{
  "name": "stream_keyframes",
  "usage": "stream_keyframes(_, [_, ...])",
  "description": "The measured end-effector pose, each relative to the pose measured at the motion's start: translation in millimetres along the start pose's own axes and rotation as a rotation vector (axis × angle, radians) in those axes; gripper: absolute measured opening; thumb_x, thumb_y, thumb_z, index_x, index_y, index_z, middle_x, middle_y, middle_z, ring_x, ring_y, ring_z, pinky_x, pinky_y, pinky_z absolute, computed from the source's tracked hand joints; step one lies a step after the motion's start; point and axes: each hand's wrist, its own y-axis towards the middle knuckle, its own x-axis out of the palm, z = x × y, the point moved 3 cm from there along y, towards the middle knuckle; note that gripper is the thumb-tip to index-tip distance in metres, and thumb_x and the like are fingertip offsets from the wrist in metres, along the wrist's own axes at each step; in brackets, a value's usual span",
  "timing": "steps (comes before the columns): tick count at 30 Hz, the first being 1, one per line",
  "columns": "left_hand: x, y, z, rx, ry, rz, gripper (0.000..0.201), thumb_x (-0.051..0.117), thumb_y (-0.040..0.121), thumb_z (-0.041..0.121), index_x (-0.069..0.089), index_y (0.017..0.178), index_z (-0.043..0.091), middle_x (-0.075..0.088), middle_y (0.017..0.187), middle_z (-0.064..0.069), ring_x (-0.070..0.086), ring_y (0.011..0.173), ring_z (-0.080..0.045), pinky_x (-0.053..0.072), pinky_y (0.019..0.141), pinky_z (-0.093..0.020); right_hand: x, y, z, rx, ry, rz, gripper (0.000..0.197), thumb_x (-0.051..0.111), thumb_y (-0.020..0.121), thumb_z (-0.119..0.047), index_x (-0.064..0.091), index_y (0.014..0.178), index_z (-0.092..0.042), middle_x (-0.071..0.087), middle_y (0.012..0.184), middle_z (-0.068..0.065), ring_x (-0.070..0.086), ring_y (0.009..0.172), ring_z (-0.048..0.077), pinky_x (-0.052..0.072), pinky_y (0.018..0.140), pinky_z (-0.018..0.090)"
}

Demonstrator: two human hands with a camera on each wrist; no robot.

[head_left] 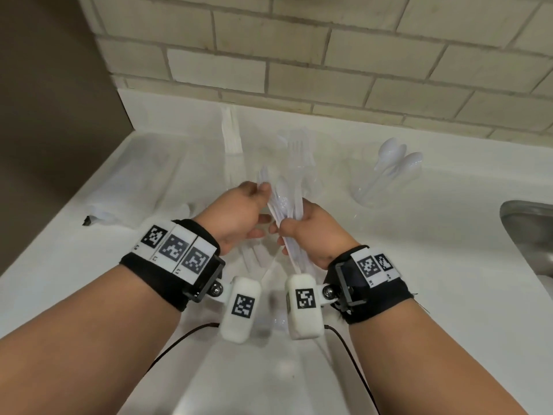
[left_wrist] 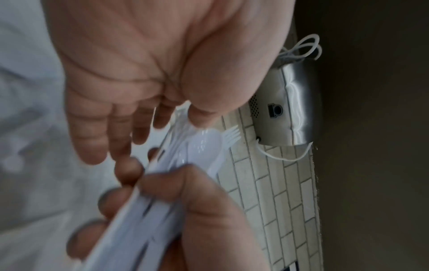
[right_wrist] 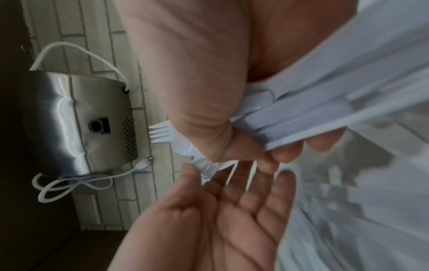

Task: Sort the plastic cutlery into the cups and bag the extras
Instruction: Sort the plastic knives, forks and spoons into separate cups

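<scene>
The right hand (head_left: 311,232) grips a bundle of white plastic cutlery (head_left: 284,211) by the handles, fingers (left_wrist: 116,201) and thumb curled round it above the white tabletop (head_left: 419,265). The left hand (head_left: 239,214) is at the upper part of the bundle; its thumb and forefinger seem to pinch one piece near the top, while the other fingers (left_wrist: 97,132) hang loosely spread. Which piece it holds cannot be told.

Behind the hands stand clear cups: one with forks (head_left: 299,151) directly beyond the bundle, one with spoons (head_left: 395,163) to the right, and one with what look like knives (head_left: 230,133) to the left, near the tiled wall (head_left: 329,55). The clear cups are hard to outline against the white surface. More cutlery (head_left: 251,259) lies loose on the tabletop under the wrists, partly hidden by the wrist cameras. A clear bag (head_left: 143,175) lies flat at the left, with a small dark scrap (head_left: 87,220) beside it. A steel sink (head_left: 529,235) shows at the right edge.

The wrist views show what the head view does not: a fork (left_wrist: 232,135) and a spoon bowl (left_wrist: 204,146) sticking out of the top of the bundle, and a steel appliance (right_wrist: 76,119) against the wall with a white cable (right_wrist: 69,185) looped beside it. The right wrist view also shows the handles (right_wrist: 325,110) fanning out of the right palm.
</scene>
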Motion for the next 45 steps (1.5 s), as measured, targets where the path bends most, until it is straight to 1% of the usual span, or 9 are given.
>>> stream_keyframes(4, [2.8,1.9,8.3,0.184,-0.272,0.111,0.042,0.039,0.099,0.041,0.035,0.138,0.027,0.057,0.128,-0.009,0.061,0.112,-0.027,0.05,0.095,-0.05,9.5,1.4,3.3,-0.011,-0.038,-0.052,0.029,0.051,0.08,0.01,0.055,0.105,-0.004,0.058,0.079,0.015,0.053,0.063,0.028,0.046,0.051,0.033])
stream_keyframes(10, [6.2,0.8,18.0,0.401,-0.051,-0.031,0.022,0.048,0.095,0.027,0.058,0.113,0.02,0.064,0.112,-0.01,0.06,0.099,-0.017,0.046,0.096,-0.04,11.4,13.8,-1.7,-0.071,-0.177,-0.052,0.034,0.055,0.078,0.0,0.049,0.11,-0.008,0.059,0.082,0.013,0.06,0.064,0.029,0.056,0.064,0.048])
stream_keyframes(13, [2.2,-0.6,19.8,0.446,-0.173,-0.093,0.03,0.045,0.095,0.034,0.048,0.124,0.043,0.05,0.135,0.005,0.048,0.124,-0.008,0.037,0.106,-0.032,6.0,14.4,-12.4,-0.159,-0.127,0.021,0.032,0.057,0.08,-0.002,0.05,0.11,-0.009,0.059,0.08,0.01,0.061,0.064,0.027,0.056,0.068,0.051])
stream_keyframes(16, [-8.7,5.3,4.7,0.216,-0.484,-0.016,0.051,0.035,0.097,0.051,0.032,0.144,0.031,0.035,0.149,-0.003,0.036,0.137,-0.02,0.031,0.111,-0.038,-5.6,11.8,-29.8,-0.288,0.01,0.178,0.03,0.061,0.078,-0.014,0.055,0.106,-0.005,0.063,0.074,0.006,0.064,0.068,0.024,0.056,0.073,0.043])
stream_keyframes(21, [-6.1,8.9,-24.2,-0.269,-0.54,-0.205,0.081,0.026,0.088,0.071,0.052,0.123,0.003,0.056,0.103,-0.019,0.057,0.092,-0.031,0.047,0.089,-0.047,-4.8,8.1,-61.7,-0.478,0.172,0.257,0.033,0.064,0.073,-0.016,0.055,0.1,0.004,0.063,0.073,0.009,0.067,0.07,0.027,0.056,0.07,0.04])
stream_keyframes(25, [-3.8,8.7,-24.5,-0.364,-0.665,-0.354,0.088,0.022,0.09,0.069,0.051,0.127,-0.004,0.057,0.122,-0.029,0.051,0.123,-0.042,0.035,0.108,-0.055,10.0,11.3,-63.4,-0.494,0.126,0.241,0.023,0.068,0.068,-0.018,0.058,0.089,-0.019,0.065,0.083,0.012,0.067,0.085,0.037,0.054,0.08,0.056])
stream_keyframes(30, [-6.0,6.9,-27.0,-0.462,-0.651,-0.338,0.082,0.028,0.091,0.067,0.053,0.125,-0.003,0.054,0.129,-0.03,0.056,0.115,-0.045,0.041,0.101,-0.056,13.1,14.7,-69.4,-0.506,0.26,0.201,0.024,0.062,0.071,-0.007,0.061,0.076,-0.03,0.063,0.072,-0.004,0.065,0.076,0.026,0.054,0.081,0.053])
stream_keyframes(38, [-14.1,6.1,-11.0,-0.224,-0.63,-0.318,0.076,0.025,0.091,0.067,0.055,0.13,0.009,0.064,0.123,-0.009,0.061,0.109,-0.03,0.048,0.095,-0.047,20.0,16.9,-46.6,-0.411,0.108,0.141,0.007,0.06,0.079,-0.004,0.063,0.073,-0.007,0.063,0.068,0.008,0.064,0.071,0.023,0.053,0.069,0.039])
stream_keyframes(45, [-25.9,-13.0,36.8,0.575,-0.336,-0.22,0.096,0.081,0.056,0.059,0.035,0.138,0.039,0.05,0.137,-0.008,0.052,0.126,-0.024,0.05,0.093,-0.037,30.4,15.8,-42.8,-0.376,0.106,-0.065,0.017,0.053,0.082,0.01,0.058,0.073,-0.004,0.054,0.064,0.01,0.053,0.057,0.017,0.047,0.055,0.025])
